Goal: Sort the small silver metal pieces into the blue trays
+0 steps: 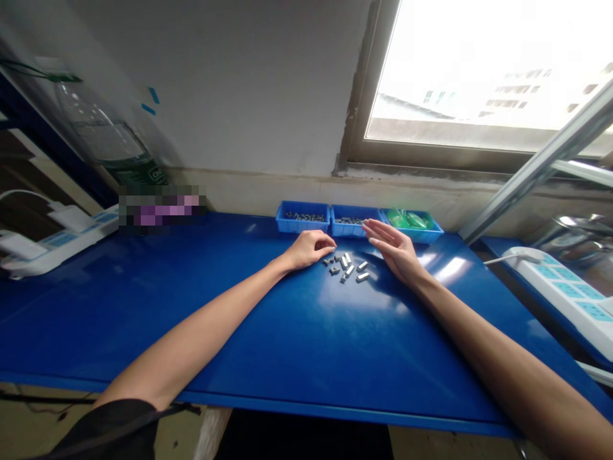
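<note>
Tabletop (287, 345) stretches between metal parts (349, 271) and near edge (306, 407); left hand (305, 249) curled, grip unclear; right hand (395, 250) extended, thumb apart.

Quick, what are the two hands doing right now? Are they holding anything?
Left hand: curled beside the metal pieces; can't tell if it's holding one.
Right hand: open, fingers stretched out, nothing seen in it.

open passage across near tabletop (287, 345), metal pieces (349, 271) in front of blue bins (347, 230), slanted post (527, 178) apparently limiting the right
</note>
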A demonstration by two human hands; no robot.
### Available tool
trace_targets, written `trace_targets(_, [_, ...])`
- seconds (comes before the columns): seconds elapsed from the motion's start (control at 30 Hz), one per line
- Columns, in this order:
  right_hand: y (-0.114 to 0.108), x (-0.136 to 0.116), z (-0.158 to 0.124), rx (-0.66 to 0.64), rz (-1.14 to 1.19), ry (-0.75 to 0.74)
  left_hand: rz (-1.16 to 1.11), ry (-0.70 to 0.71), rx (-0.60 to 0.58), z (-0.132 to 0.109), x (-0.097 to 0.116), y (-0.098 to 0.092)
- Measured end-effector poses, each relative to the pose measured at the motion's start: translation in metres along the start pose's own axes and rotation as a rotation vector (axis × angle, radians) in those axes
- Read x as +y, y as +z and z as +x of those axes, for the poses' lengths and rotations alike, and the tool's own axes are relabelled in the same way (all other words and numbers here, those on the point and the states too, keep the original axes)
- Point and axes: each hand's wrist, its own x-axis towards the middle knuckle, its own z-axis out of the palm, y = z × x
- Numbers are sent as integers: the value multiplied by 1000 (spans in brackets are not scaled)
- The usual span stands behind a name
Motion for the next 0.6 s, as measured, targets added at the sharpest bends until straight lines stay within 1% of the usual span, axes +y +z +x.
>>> trace_targets(0.1, [-2,4,0,12,-106,-1,-120,-86,4,1,0,-1])
trace_targets(0.2, [-3,6,0,-32,-184,36,-327,-181,25,2,-1,-3])
trace_targets(0.27, [-4,6,0,-46,-192,61,-464,-203,95,3,-2,-6])
trace_targets(0.33, [-4,6,1,-41,-179,72,-578,-204,214,4,-3,-8])
trace_targets(0.4, [-4,6,1,-40,-169,78,-666,-205,333,4,-5,-9])
trace_targets(0.47, [-5,7,1,-49,-168,90,-721,-207,414,5,-7,-10])
trace_targets(0.53, [-6,7,2,-56,-172,101,-738,-210,442,5,-8,-11])
trace_targets(0.6, [-5,7,2,-58,-177,107,-732,-211,435,5,-9,-11])
